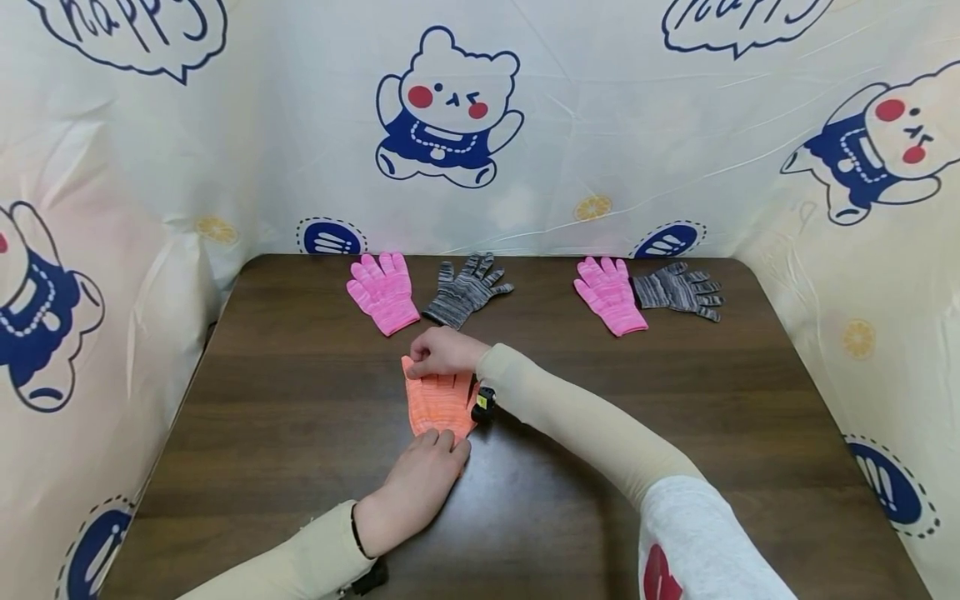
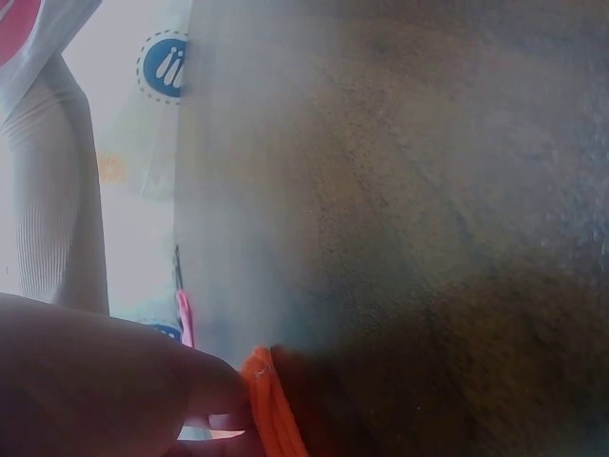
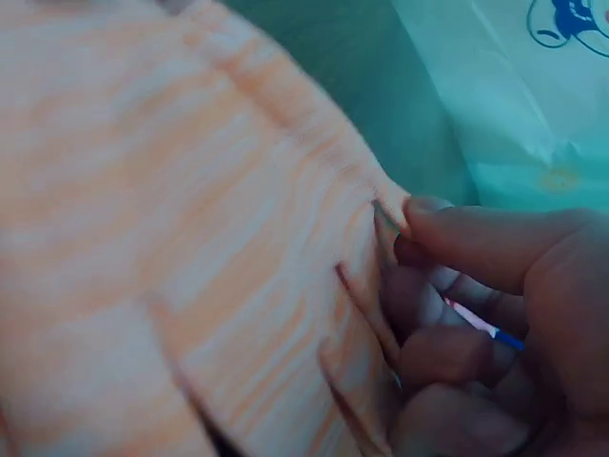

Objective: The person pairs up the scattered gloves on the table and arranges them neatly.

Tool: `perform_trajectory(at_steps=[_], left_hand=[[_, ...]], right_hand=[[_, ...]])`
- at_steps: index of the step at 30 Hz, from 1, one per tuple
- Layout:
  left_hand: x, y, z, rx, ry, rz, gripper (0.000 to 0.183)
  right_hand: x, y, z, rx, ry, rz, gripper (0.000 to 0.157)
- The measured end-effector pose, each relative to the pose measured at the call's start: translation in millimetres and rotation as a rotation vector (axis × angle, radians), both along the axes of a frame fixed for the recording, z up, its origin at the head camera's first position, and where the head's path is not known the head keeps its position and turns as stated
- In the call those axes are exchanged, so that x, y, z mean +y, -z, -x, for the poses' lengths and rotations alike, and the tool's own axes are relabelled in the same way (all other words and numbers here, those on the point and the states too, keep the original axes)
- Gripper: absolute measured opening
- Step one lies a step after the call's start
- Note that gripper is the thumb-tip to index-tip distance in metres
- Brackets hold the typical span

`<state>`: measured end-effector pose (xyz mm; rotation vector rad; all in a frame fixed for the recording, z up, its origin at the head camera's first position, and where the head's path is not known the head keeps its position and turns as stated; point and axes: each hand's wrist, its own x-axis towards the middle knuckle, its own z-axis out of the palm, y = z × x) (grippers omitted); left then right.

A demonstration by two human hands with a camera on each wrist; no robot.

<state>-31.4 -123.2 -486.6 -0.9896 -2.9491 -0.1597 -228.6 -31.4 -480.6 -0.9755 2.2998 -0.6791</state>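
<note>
An orange knit glove [image 1: 437, 406] lies at mid-table in the head view, fingers away from the person. My right hand [image 1: 447, 351] reaches across its far end and pinches one glove finger at the left. The right wrist view shows thumb and fingers of that hand [image 3: 561, 305] closed on the edge of the striped glove [image 3: 209, 209]. At the near end my left hand [image 1: 416, 483] holds the cuff. In the left wrist view, its fingers meet the folded orange cuff [image 2: 271, 405]. Both hands partly cover the glove.
Along the table's back edge lie a pink glove [image 1: 384, 293] beside a dark grey glove [image 1: 461, 290]. Farther right, another pink glove [image 1: 610, 296] touches another grey glove [image 1: 675, 290]. A printed curtain [image 1: 585, 125] surrounds the dark wooden table [image 1: 300, 400].
</note>
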Motion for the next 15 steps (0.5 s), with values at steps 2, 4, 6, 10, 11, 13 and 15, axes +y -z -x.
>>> perform_trajectory(at_steps=[2,4,6,10,11,13,15], left_hand=[[0,0.1,0.1,0.008,0.0,0.0,0.008],[1,1.0,0.3,0.018,0.001,0.002,0.008],[1,1.6,0.4,0.028,0.003,0.006,0.007],[1,2.4,-0.1,0.044,0.009,0.004,0.006],[1,2.1,-0.3,0.049,0.009,0.006,0.005],[1,2.7,-0.8,0.069,0.011,0.005,0.006],[1,3.4,-1.4,0.088,0.013,0.006,0.008]], right_hand=[[0,-0.5,-2.4,0.048,0.039,-0.046,0.029],[0,-1.0,-4.5,0.108,0.081,-0.092,0.03],[-1,-1.9,-6.2,0.168,0.116,-0.129,0.029],[-1,-4.9,-8.0,0.208,0.121,-0.123,0.023],[-1,-5.9,-8.6,0.207,0.112,-0.115,0.023],[-2,-7.1,-10.1,0.205,0.075,-0.103,0.026],[-3,-6.8,-12.7,0.203,0.021,-0.107,0.029]])
